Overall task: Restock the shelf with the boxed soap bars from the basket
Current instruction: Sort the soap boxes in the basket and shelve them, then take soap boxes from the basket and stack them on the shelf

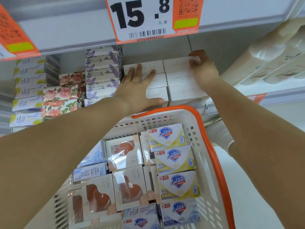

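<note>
Shelf (214, 104): left hand (137, 90) flat, right hand (203, 71) gripping white box (178, 64).

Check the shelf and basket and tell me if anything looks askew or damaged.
Nothing looks damaged. The white boxes sit in even rows under the left hand and right hand. Only the rose-print boxes lie slightly staggered. The basket is packed tidily.
</note>
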